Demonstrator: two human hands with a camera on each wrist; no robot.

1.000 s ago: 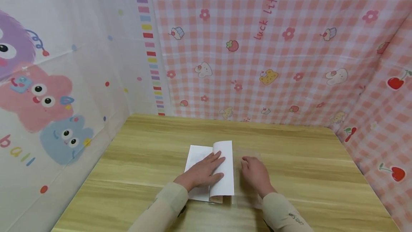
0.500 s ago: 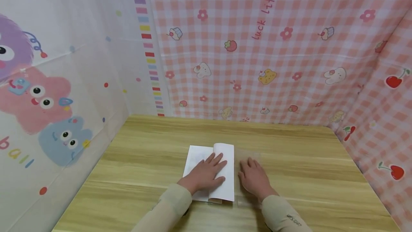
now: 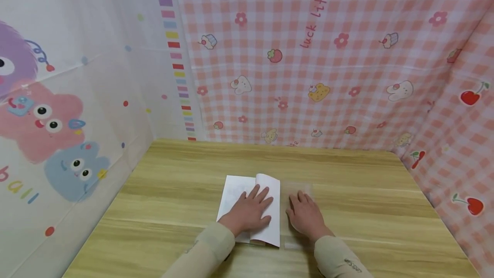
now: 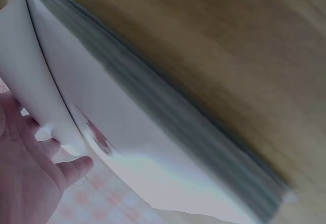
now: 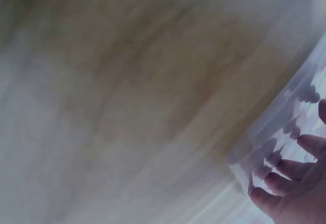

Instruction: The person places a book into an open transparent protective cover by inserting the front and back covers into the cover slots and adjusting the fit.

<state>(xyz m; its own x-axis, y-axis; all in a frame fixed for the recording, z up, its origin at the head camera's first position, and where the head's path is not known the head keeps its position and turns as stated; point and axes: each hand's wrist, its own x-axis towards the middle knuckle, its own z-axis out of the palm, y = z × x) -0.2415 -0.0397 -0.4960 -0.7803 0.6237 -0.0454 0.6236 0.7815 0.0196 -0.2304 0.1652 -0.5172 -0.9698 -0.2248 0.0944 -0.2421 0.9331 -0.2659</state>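
Note:
A book (image 3: pixel 233 188) with white pages lies near the table's front edge, its thick stack of page edges (image 4: pixel 168 117) showing in the left wrist view. Across its right part runs a white leaf (image 3: pixel 272 231), bowed up a little at its ends. My left hand (image 3: pixel 248 213) rests on this leaf with its fingers spread. To the right of the book lies a clear plastic sheet (image 3: pixel 295 243), hard to see against the wood. My right hand (image 3: pixel 306 217) rests on that sheet, fingers loosely extended; the right wrist view shows the fingertips touching the clear plastic (image 5: pixel 267 137).
The wood-grain table (image 3: pixel 173 183) extends around the book on all sides. A pink checked cloth (image 3: pixel 293 67) hangs behind it, with a cartoon-printed white cloth (image 3: pixel 115 80) on the left and another checked cloth (image 3: pixel 463 140) on the right.
My left hand has slid slightly right over the leaf, fingers more spread. My right hand's fingers have uncurled and come down on the plastic sheet. The leaf's near edge sits a little closer to me.

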